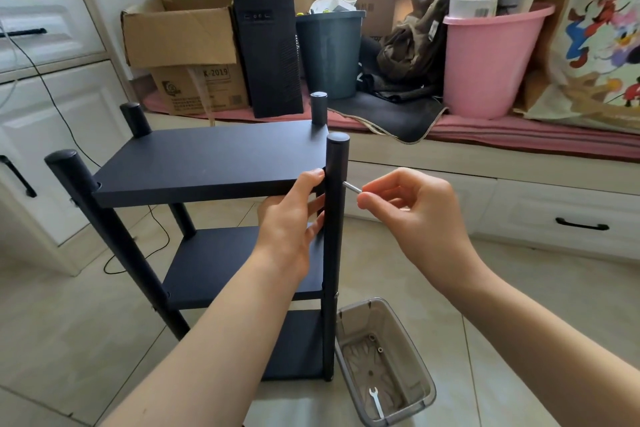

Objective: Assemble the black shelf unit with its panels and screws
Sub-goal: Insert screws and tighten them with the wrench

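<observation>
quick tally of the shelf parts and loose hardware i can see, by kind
black shelf panels: 3
black posts: 4
silver screw going into the front right post: 1
small wrench in the clear bin: 1
small nuts in the bin: 2
total: 11

Matt black shelf panel (pixel 207 163) and smooth black post (pixel 334 218), shiny metal screw (pixel 352 187) beside the post, clear glossy plastic tray (pixel 412 357) below it holding a metal wrench (pixel 376 402), glossy floor tiles (pixel 519 288).
</observation>
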Demonstrator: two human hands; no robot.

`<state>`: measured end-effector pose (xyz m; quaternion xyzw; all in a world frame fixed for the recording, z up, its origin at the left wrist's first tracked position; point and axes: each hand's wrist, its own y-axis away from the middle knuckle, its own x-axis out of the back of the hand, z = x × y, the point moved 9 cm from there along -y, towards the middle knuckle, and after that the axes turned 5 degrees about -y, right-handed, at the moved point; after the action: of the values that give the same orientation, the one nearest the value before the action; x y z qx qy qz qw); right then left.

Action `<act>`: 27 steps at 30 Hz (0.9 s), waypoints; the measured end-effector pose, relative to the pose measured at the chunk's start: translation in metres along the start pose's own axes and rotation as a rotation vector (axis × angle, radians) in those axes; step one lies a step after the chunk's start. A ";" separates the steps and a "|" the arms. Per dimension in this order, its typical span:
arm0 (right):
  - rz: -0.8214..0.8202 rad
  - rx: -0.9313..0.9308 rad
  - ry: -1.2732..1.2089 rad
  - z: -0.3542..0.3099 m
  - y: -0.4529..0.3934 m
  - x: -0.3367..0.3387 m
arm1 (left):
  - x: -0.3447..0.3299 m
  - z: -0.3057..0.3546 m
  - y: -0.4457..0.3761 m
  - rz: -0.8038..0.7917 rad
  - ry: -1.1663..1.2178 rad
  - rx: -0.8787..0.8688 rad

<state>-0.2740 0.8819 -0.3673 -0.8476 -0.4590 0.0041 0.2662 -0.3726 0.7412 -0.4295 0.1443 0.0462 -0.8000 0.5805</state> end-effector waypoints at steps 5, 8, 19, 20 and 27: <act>0.007 0.042 0.056 -0.004 0.001 -0.001 | 0.000 0.001 0.000 -0.007 -0.003 -0.008; 0.009 0.058 0.069 -0.005 0.001 -0.001 | 0.000 0.001 0.000 -0.008 -0.003 -0.013; 0.007 0.081 0.076 -0.007 -0.003 -0.003 | 0.000 -0.002 0.003 0.049 0.019 -0.053; 0.006 0.080 0.075 -0.006 -0.004 -0.004 | 0.000 -0.002 0.003 0.047 0.023 -0.051; -0.002 0.076 0.054 -0.004 -0.010 -0.012 | -0.003 -0.003 0.002 0.015 0.033 -0.053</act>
<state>-0.2873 0.8755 -0.3623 -0.8361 -0.4521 -0.0014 0.3106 -0.3691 0.7438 -0.4318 0.1421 0.0760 -0.7918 0.5891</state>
